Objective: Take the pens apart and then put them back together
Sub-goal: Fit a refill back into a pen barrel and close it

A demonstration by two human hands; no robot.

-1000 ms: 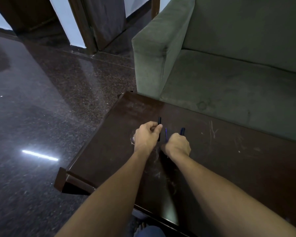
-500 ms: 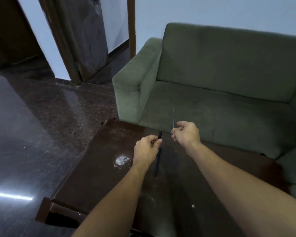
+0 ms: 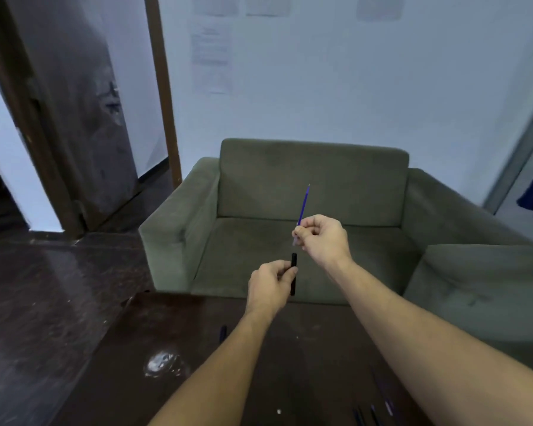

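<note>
My left hand (image 3: pixel 270 287) grips a black pen barrel (image 3: pixel 293 273), held upright above the far edge of the dark wooden table (image 3: pixel 130 348). Above it and slightly to the right, my right hand (image 3: pixel 322 238) pinches a thin blue refill (image 3: pixel 303 206) that points up and away. The refill's lower end sits just above the barrel's open top, apart from it. A small dark pen part (image 3: pixel 223 332) lies on the table beside my left forearm. Several other pen pieces (image 3: pixel 373 415) lie at the table's near right, partly hidden by my right arm.
A green sofa (image 3: pixel 314 186) stands right behind the table, with a second cushion (image 3: pixel 480 278) to its right. A whitish smudge (image 3: pixel 162 362) marks the table's left side. Dark polished floor (image 3: pixel 43 287) and an open door (image 3: pixel 83 118) lie to the left.
Both hands have risen off the table with the barrel and refill. The refill, first inside the barrel, is now pulled out and tilted. The camera has tipped upward.
</note>
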